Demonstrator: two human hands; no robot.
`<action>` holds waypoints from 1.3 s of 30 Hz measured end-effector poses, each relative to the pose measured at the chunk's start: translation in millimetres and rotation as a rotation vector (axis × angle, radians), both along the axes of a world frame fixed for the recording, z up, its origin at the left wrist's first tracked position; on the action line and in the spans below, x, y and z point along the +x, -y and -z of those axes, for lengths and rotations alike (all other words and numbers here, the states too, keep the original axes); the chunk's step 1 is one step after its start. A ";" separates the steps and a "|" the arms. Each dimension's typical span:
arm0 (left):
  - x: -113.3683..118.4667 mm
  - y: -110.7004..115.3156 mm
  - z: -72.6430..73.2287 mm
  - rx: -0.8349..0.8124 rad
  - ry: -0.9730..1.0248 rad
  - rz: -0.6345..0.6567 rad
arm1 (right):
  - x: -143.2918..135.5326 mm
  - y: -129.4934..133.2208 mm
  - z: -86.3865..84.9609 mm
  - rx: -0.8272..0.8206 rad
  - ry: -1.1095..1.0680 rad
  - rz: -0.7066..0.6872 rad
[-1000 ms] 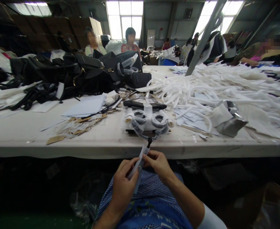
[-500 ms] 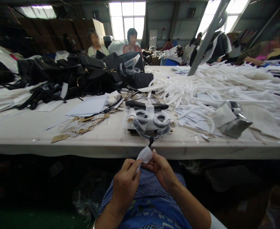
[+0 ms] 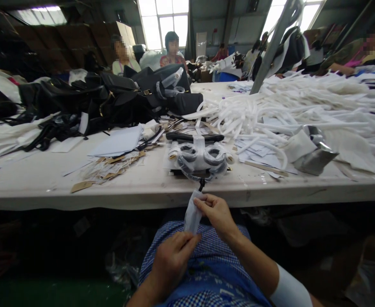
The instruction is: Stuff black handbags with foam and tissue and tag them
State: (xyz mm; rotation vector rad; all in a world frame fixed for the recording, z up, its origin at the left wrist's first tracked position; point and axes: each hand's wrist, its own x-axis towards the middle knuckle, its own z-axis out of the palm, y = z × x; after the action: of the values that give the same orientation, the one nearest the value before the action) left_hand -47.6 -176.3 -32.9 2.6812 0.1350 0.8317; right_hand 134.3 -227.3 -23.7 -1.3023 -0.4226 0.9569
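A white wrapping sheet (image 3: 192, 215), thin and folded long and narrow, hangs from a short black strap (image 3: 202, 184) at the table's front edge. My left hand (image 3: 174, 258) is closed on its lower end, over my lap. Higher up, my right hand (image 3: 217, 215) pinches the sheet's right side between thumb and fingers. Whatever lies inside the sheet is hidden. Just beyond, a black handbag (image 3: 195, 137) lies on the table, its looped handles (image 3: 217, 160) wrapped in clear plastic and white material.
Black bags (image 3: 117, 94) are piled at the back left. White padding strips (image 3: 302, 102) cover the right side, with a silver tape dispenser (image 3: 323, 160) nearer. Paper sheets (image 3: 117, 140) and tags (image 3: 107, 170) lie left of the handbag. A slanted metal post (image 3: 270, 55) rises behind; several people sit beyond.
My left hand has moved down along the white sheet, which now looks longer and straighter. My right hand has shifted slightly up and pinches its upper side. The view has tilted a little.
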 end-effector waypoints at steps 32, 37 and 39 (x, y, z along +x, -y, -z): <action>46.7 -11.6 -6.3 -1.510 -0.080 -0.267 | 20.1 1.3 11.8 0.045 0.113 -0.091; 50.4 -7.3 -4.9 -1.522 -0.069 -0.262 | 18.7 1.1 20.0 0.052 0.143 -0.041; 51.4 -5.4 -5.1 -1.522 -0.066 -0.279 | 18.0 0.7 21.1 0.057 0.159 -0.017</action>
State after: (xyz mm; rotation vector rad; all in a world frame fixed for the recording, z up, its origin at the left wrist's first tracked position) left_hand 3.7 -170.9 -27.8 1.2393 0.7887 0.3721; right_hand 152.3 -228.0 -44.8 -1.3292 -0.5808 0.8520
